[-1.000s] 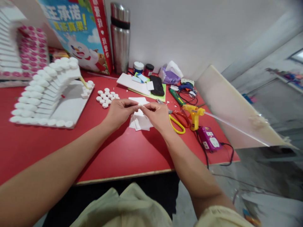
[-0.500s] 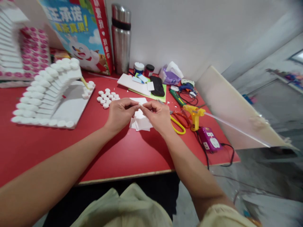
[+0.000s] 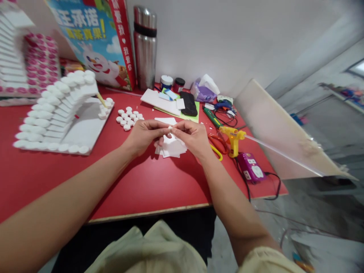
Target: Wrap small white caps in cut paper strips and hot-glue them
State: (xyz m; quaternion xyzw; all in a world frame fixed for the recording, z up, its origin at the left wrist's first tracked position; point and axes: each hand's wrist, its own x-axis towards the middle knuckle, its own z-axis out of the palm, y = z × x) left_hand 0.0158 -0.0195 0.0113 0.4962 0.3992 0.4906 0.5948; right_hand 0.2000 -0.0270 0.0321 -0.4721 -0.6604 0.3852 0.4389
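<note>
My left hand [image 3: 143, 134] and my right hand [image 3: 193, 137] meet above the red table [image 3: 148, 182], fingertips pinched together on one small white foam piece [image 3: 170, 129]. Under them lies a small pile of white foam squares [image 3: 170, 148]. A cluster of white round foam pieces [image 3: 128, 116] sits just left of my left hand. Red and yellow scissors [image 3: 217, 146] lie right beside my right hand, partly hidden by it.
A white foam stair model [image 3: 59, 113] stands at the left. A yellow glue gun [image 3: 233, 138] and a purple power strip [image 3: 250, 167] are at the right. A steel flask [image 3: 145, 47], a colourful box [image 3: 95, 38], small jars, a black case and a leaning board [image 3: 273, 125] fill the back.
Both hands stay pinched together on the small piece; my right hand has shifted slightly right and covers more of the scissors. Nothing else has moved.
</note>
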